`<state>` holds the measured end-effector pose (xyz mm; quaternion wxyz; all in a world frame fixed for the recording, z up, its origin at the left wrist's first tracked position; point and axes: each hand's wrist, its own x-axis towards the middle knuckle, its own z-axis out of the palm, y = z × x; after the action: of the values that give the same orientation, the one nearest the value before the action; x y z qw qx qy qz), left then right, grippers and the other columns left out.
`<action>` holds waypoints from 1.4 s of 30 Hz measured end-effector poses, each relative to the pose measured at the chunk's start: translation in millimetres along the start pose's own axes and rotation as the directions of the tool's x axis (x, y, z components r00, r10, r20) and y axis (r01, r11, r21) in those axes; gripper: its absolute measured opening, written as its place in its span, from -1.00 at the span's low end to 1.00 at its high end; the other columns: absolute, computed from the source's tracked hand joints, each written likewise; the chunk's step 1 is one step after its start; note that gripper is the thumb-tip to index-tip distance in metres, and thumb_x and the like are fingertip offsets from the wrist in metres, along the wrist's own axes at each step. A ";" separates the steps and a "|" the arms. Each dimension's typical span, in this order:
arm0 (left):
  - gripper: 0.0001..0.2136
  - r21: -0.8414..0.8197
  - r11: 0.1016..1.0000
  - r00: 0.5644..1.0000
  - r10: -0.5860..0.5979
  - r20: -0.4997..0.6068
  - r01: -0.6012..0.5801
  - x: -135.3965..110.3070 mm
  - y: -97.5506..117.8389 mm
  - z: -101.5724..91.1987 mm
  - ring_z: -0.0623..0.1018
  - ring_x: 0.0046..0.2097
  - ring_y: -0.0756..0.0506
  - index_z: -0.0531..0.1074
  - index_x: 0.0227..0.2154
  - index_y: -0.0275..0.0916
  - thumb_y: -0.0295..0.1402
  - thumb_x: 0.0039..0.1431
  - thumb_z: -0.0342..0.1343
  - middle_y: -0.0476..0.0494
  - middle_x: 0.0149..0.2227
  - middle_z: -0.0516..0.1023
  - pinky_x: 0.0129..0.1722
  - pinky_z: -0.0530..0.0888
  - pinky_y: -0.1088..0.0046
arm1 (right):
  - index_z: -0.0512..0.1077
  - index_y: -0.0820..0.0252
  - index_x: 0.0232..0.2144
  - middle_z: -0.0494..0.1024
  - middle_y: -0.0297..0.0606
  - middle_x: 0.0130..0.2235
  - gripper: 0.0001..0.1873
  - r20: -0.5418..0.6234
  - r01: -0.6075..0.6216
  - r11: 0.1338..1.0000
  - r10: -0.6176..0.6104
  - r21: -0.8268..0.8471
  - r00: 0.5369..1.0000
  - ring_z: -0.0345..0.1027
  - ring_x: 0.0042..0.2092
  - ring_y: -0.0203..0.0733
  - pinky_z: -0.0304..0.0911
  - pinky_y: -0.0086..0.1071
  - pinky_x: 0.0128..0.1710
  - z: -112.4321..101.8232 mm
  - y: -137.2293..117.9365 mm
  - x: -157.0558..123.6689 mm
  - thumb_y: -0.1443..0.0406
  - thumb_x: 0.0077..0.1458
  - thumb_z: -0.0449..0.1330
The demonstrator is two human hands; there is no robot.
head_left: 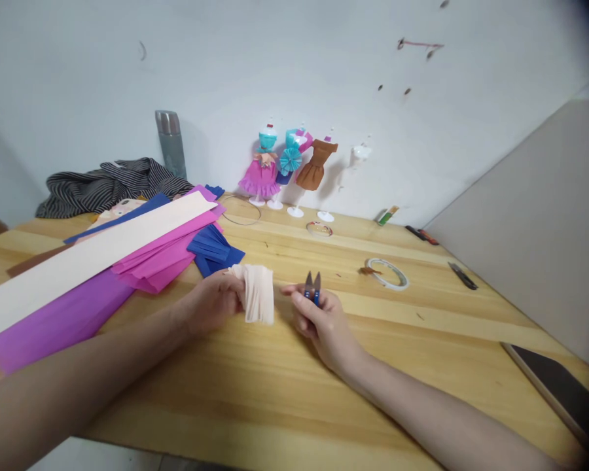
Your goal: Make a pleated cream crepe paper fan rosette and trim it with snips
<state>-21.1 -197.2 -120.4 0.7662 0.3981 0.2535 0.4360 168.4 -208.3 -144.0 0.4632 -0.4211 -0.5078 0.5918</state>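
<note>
My left hand [220, 297] is closed on a short piece of pale peach crepe paper [259, 294], gathered into folds, with its loose end facing right. Across a small gap, my right hand [321, 320] grips a pair of thread snips [313, 291]. Their two pointed blades stand upright and apart, and the blue handles sit between thumb and fingers. The snips do not touch the paper. Just behind my left hand lies a folded blue piece of crepe paper [213, 248].
Long strips of peach [98, 261], magenta [161, 255] and purple paper [73, 320] cover the left. Small dress forms [317, 167] and a flask [171, 144] line the wall. Tape rolls [397, 278], a cutter [463, 276] and a dark flat device [552, 386] lie right.
</note>
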 end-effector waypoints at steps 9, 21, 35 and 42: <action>-0.79 -0.010 0.996 0.994 -0.094 -0.055 0.094 -2.2 -11.1 -1.7 0.59 -0.32 -0.17 0.56 -0.32 -0.35 -0.43 -0.10 0.20 -0.24 -0.39 0.63 -0.34 0.45 0.39 | 0.38 0.24 -0.50 0.17 -0.52 -0.73 -0.64 0.174 0.040 0.998 -0.031 -0.047 0.984 -0.14 -0.68 -0.46 -0.24 -0.48 -0.69 6.6 1.8 -2.4 0.05 -0.08 0.28; -0.73 0.124 0.987 0.989 -0.090 -0.120 0.105 -5.9 -16.3 2.3 0.52 -0.43 -0.04 0.59 -0.31 -0.36 -0.35 -0.12 0.32 -0.18 -0.43 0.61 -0.37 0.41 0.48 | 0.30 0.21 -0.55 0.17 -0.49 -0.68 -0.70 0.121 0.082 0.979 -0.060 -0.185 0.991 -0.07 -0.63 -0.43 -0.15 -0.46 -0.64 6.9 -1.3 0.7 0.12 -0.06 0.23; -0.76 0.245 0.964 0.987 -0.065 -0.144 0.099 -5.6 -18.0 0.4 0.45 -0.49 0.01 0.55 -0.48 -0.34 -0.27 -0.20 0.35 -0.08 -0.53 0.54 -0.47 0.34 0.54 | 0.32 0.22 -0.57 0.22 -0.45 -0.65 -0.78 0.135 0.130 0.962 -0.099 -0.239 0.986 0.00 -0.60 -0.41 -0.06 -0.46 -0.60 9.7 0.2 3.7 0.19 -0.09 0.23; -0.74 0.344 0.936 0.994 -0.045 -0.103 0.078 -5.2 -17.8 1.2 0.43 -0.51 0.01 0.52 -0.52 -0.36 -0.22 -0.17 0.32 -0.10 -0.55 0.53 -0.49 0.30 0.53 | 0.27 0.21 -0.61 0.17 -0.45 -0.63 -0.66 0.147 0.107 0.955 -0.068 -0.277 0.987 -0.03 -0.56 -0.39 -0.08 -0.45 -0.56 10.2 -2.5 3.5 0.10 -0.12 0.27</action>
<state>-14.5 -207.6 -134.3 0.6844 0.4983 0.3742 0.3784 158.1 -206.9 -140.3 0.3880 -0.4190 -0.6360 0.5190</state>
